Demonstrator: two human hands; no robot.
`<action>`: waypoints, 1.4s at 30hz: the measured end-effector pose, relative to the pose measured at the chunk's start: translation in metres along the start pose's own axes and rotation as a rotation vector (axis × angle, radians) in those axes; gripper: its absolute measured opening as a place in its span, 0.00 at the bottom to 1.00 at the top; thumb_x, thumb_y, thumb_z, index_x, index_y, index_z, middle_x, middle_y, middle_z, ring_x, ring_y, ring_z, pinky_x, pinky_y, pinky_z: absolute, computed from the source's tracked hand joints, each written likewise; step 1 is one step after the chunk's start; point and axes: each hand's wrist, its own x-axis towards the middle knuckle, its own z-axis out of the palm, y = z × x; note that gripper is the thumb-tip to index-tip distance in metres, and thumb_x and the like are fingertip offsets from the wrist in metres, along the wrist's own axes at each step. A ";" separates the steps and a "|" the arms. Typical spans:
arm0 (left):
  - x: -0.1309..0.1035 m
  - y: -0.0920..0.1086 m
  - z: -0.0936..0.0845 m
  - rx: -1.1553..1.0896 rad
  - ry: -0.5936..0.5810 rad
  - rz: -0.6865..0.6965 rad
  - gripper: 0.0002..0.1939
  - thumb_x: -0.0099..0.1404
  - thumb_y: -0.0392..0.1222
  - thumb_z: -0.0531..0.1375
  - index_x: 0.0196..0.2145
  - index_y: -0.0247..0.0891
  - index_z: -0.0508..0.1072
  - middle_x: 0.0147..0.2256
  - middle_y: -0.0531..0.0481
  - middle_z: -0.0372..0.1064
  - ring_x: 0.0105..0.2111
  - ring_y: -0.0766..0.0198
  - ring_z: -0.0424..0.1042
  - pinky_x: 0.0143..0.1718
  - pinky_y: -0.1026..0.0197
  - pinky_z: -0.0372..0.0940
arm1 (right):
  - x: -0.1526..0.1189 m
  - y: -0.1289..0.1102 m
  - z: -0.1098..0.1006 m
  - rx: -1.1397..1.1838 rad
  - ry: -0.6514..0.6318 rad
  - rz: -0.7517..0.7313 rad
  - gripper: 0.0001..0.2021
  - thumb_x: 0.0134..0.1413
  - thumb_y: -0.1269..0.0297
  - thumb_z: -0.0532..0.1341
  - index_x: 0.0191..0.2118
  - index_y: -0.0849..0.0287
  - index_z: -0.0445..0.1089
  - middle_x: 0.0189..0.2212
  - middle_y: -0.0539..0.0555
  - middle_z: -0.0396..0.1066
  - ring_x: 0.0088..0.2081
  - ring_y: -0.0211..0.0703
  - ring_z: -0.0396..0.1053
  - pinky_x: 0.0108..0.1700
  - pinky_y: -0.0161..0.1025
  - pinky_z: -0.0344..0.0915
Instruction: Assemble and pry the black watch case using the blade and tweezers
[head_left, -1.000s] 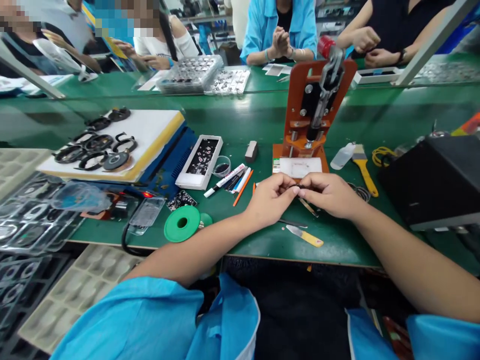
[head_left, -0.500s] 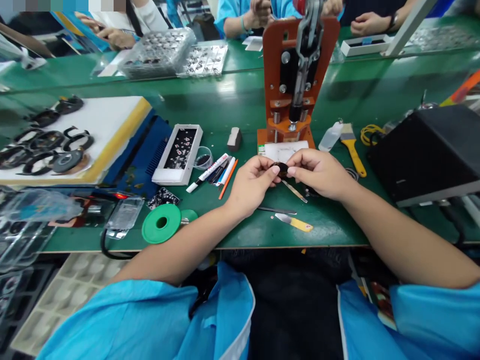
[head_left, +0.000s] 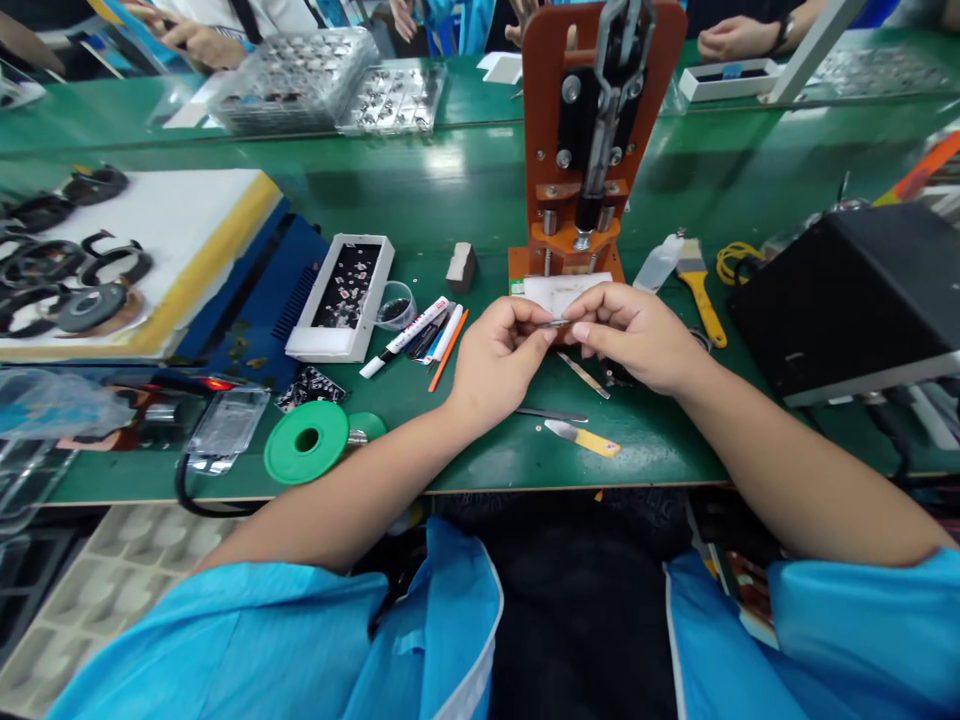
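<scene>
Between the fingertips of my left hand [head_left: 504, 358] and my right hand [head_left: 634, 335] is a small thin dark disc-like part [head_left: 556, 323], seen edge-on. Both hands are closed in a pinch on it, one from each side. Just behind them lies a white pad [head_left: 564, 292] at the foot of an orange toggle press [head_left: 600, 150]. Below the hands, on the green bench, lie tweezers [head_left: 583, 375], a dark flat tool [head_left: 553, 414] and a small blade with a yellow handle [head_left: 583, 438]. The part's exact kind is too small to tell.
To the left are markers [head_left: 409, 337], a white box of tiny parts [head_left: 381, 262], a green spool [head_left: 285, 445] and a blue machine bearing black rings [head_left: 225, 265]. Right stand a bottle [head_left: 660, 262], a yellow brush [head_left: 703, 295] and a black box [head_left: 855, 290]. Co-workers' hands [head_left: 739, 38] show across the bench.
The dark part has been tilted from showing its face to edge-on between my fingers. The whole view has shifted slightly. Across the bench, a co-worker's hands have moved apart.
</scene>
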 end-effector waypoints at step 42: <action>0.002 0.017 0.007 -0.242 0.003 -0.373 0.06 0.69 0.35 0.67 0.40 0.35 0.73 0.28 0.56 0.71 0.26 0.73 0.73 0.25 0.73 0.65 | 0.001 -0.004 -0.004 0.029 0.011 0.050 0.19 0.56 0.52 0.78 0.38 0.60 0.73 0.31 0.50 0.73 0.30 0.35 0.67 0.33 0.32 0.65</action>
